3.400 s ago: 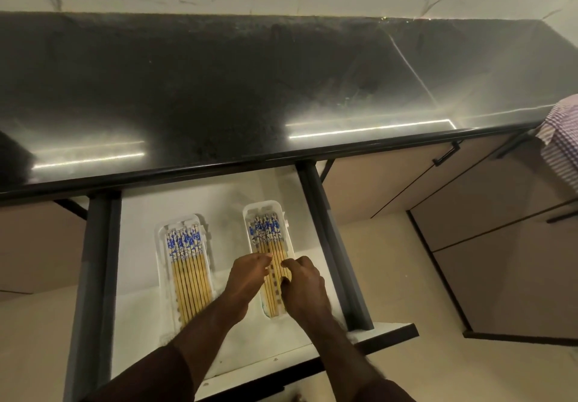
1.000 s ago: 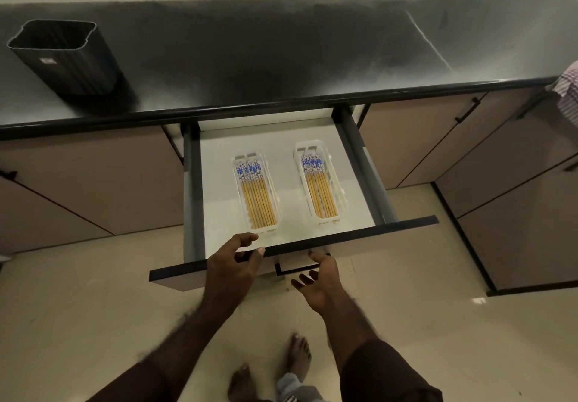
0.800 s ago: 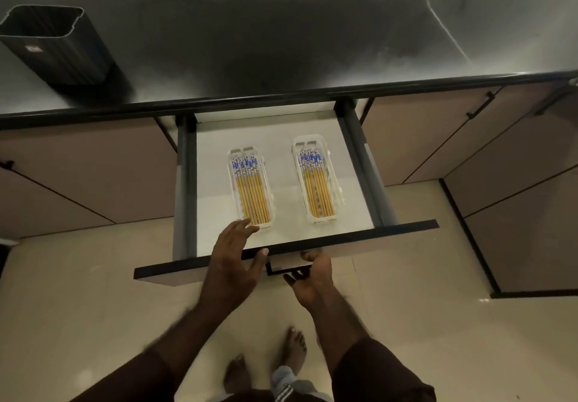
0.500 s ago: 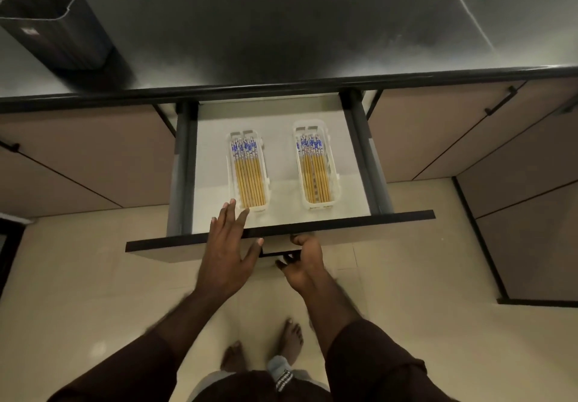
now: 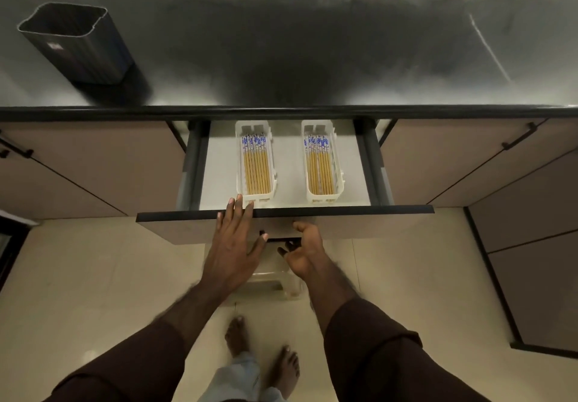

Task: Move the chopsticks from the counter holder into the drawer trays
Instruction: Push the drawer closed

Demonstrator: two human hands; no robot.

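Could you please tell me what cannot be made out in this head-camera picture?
- Inside of the holder: the angle and darkness hide its bottom.
- Back of the drawer: the counter edge covers it.
- Drawer handle: right hand partly hides it.
- Chopsticks: too small to count.
- Left hand lies across the drawer's front edge.

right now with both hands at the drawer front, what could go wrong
1. The left hand has straight fingers over the top edge of the drawer; pushed fully shut, they could get pinched under the counter.
2. A hard push could slide both trays and scatter the chopsticks.
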